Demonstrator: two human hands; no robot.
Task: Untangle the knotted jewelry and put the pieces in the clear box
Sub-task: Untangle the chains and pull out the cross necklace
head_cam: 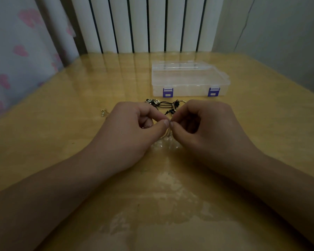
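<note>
No writing shows on clear box (188, 82), purple latches (168, 92).

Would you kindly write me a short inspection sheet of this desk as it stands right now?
Surface: glossy wooden table, with glare patches near the person.
Job's things: clear box, lid closed, purple latches towards the person; black cord tangle with charms just in front of it; thin chain hanging from the fingertips.
Clutter: small gold piece lying apart, left of the hands.
Grippers: left hand and right hand both pinch the chain, thumbs nearly touching.
Cables: nothing seen.
Surroundings: white radiator behind the table; heart-patterned fabric at left.
</note>
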